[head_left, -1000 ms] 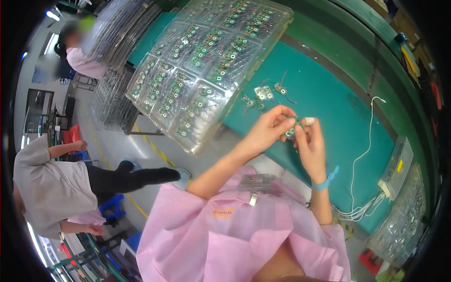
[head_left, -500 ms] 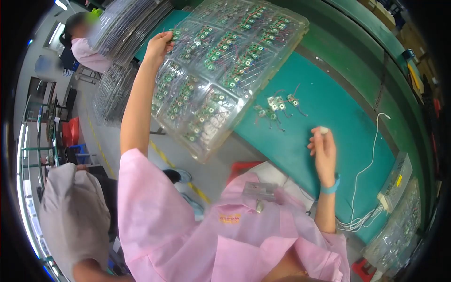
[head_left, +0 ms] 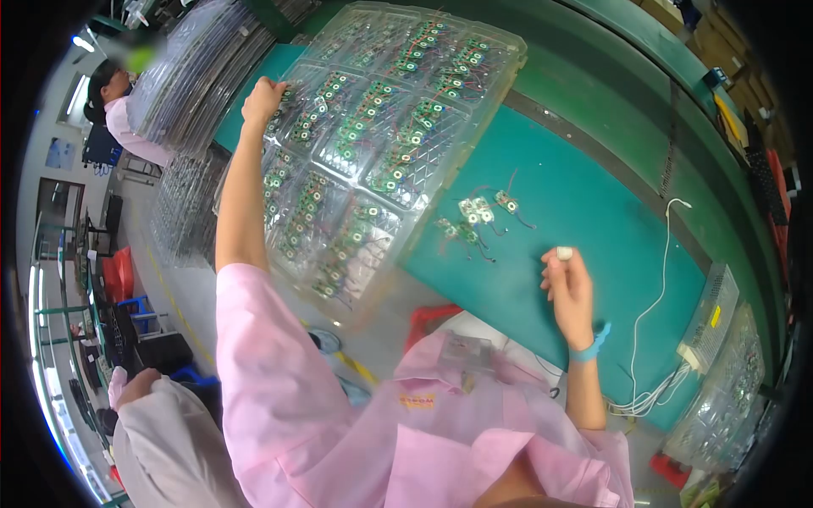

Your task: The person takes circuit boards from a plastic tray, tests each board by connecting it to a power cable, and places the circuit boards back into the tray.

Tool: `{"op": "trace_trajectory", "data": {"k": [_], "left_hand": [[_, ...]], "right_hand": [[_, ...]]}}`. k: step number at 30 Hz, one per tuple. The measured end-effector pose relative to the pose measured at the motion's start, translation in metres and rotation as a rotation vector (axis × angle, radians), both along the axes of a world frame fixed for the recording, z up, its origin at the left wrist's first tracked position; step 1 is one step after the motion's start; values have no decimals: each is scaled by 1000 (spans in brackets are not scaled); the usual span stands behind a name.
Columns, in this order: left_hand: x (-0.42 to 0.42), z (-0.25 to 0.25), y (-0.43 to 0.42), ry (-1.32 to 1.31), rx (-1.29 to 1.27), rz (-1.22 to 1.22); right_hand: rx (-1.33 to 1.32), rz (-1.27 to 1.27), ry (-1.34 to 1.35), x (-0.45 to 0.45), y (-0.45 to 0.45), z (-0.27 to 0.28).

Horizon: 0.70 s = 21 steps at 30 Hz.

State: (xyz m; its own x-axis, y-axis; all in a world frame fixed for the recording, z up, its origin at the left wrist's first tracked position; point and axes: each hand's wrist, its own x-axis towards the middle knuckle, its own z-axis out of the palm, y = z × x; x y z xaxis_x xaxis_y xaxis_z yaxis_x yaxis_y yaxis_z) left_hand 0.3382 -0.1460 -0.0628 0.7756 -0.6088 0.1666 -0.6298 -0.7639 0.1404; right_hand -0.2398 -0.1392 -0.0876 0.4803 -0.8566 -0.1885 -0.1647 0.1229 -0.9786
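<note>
A clear plastic tray (head_left: 354,172) with compartments holds many small green circuit boards (head_left: 364,118) with thin red and dark wires. My left hand (head_left: 263,102) is at the tray's upper left edge, fingers pinched together beside the boards there; what they grip is hidden. Over the green mat, my right hand (head_left: 571,296) is closed, with a small white block (head_left: 565,253) at the tips of thumb and finger. Several loose circuit boards (head_left: 476,211) with wires lie on the mat between the tray and my right hand.
Stacks of clear trays (head_left: 199,72) stand at the upper left. A white cable (head_left: 650,317) runs along the green mat (head_left: 542,169) to a grey metal box (head_left: 713,313) at the right. One co-worker (head_left: 169,440) is at lower left, another person (head_left: 123,118) farther back.
The view has shifted, so the tray and loose boards appear farther left and lower. My left hand stays at the tray's left edge; my right hand still holds the white block.
</note>
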Motion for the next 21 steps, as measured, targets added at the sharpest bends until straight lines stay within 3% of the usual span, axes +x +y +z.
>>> {"op": "trace_trajectory", "data": {"k": [6, 12, 16, 18, 19, 20, 21], "left_hand": [[6, 4, 7, -236, -21, 43], [-24, 35, 34, 125, -279, -159], [-165, 70, 58, 412, -275, -451], [-238, 76, 82, 445, -177, -716], [-276, 86, 97, 546, -41, -687], [-291, 63, 114, 287, -83, -959], [-315, 65, 127, 277, 4, -1015]], "right_hand": [[-29, -11, -18, 2, 1, -1], [-17, -12, -6, 0, 0, -1], [-27, 9, 9, 4, -1, -1], [-146, 6, 52, 8, -3, 3], [-204, 4, 74, 11, -3, 6], [-261, 3, 97, 13, -4, 8], [-352, -4, 166, 16, -7, 11]]}}
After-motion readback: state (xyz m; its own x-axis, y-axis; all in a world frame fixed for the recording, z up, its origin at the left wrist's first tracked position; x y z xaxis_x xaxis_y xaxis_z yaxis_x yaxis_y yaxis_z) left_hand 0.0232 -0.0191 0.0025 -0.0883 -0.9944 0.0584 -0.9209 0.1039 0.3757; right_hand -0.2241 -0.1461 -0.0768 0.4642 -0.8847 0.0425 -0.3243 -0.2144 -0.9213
